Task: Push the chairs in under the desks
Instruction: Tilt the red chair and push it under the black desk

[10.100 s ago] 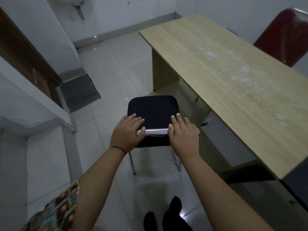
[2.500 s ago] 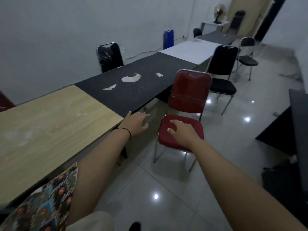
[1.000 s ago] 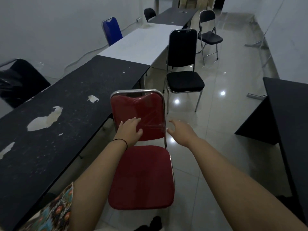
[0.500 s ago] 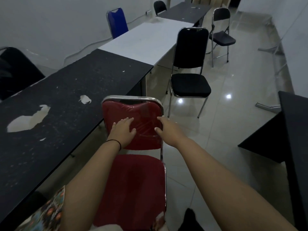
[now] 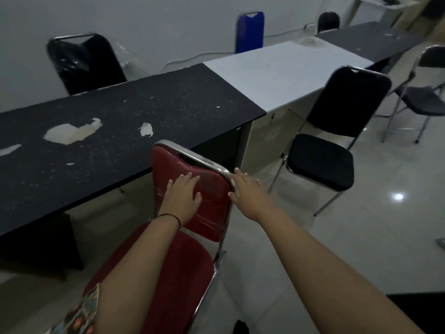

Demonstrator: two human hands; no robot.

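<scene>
Red vinyl chair [image 5: 212, 203] backrest: left hand [image 5: 183, 194] fingers flat, right hand [image 5: 248, 191] fingers splayed.

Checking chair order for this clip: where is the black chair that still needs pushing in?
In the head view, the black chair stands right of centre, at the white desk, just right of the red chair under both hands.

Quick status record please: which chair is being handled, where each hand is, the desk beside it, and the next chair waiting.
chair in hand: red padded chair with chrome frame, not under the desk
left hand: flat on the backrest front
right hand: on the backrest's right frame edge
desk: black desk with chipped top
next chair: black padded chair by the white desk, not pushed in
</scene>
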